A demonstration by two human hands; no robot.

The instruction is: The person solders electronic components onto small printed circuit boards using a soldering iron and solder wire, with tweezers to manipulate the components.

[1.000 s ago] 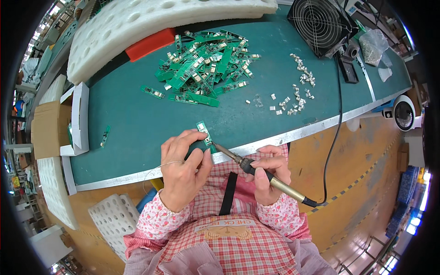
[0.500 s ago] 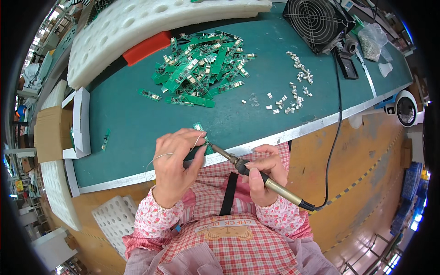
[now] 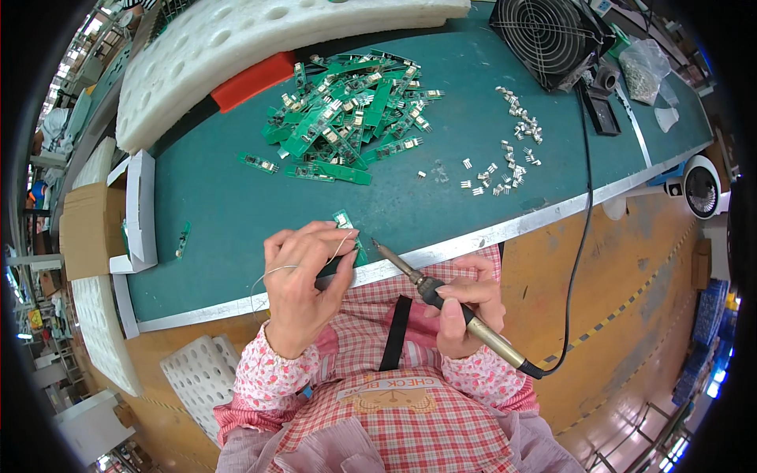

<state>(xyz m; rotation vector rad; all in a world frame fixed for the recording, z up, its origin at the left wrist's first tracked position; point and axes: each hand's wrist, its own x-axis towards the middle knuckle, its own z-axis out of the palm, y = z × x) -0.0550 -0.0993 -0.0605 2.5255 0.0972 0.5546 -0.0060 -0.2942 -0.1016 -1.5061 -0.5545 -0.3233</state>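
My left hand (image 3: 306, 272) is closed at the table's front edge, pinching a thin strand of solder wire (image 3: 280, 269) that loops over its fingers. Beneath those fingertips lies a narrow green circuit board (image 3: 342, 219), partly hidden by them. In my right hand (image 3: 467, 306) is a soldering iron (image 3: 423, 284), held like a pen. Its tip points up and left and stands a little to the right of the board, apart from it. A black cord runs from the iron's back end up to the right.
A heap of green circuit boards (image 3: 347, 118) lies at the back. Small white connectors (image 3: 512, 169) are scattered to the right, below a black fan (image 3: 540, 39). A cardboard box (image 3: 87, 230) stands at left, near a single board (image 3: 183, 240). White foam (image 3: 260, 35) lines the back.
My right hand has drawn the soldering iron back to the right, so its tip has left the board. My left hand has stayed nearly in place with the wire.
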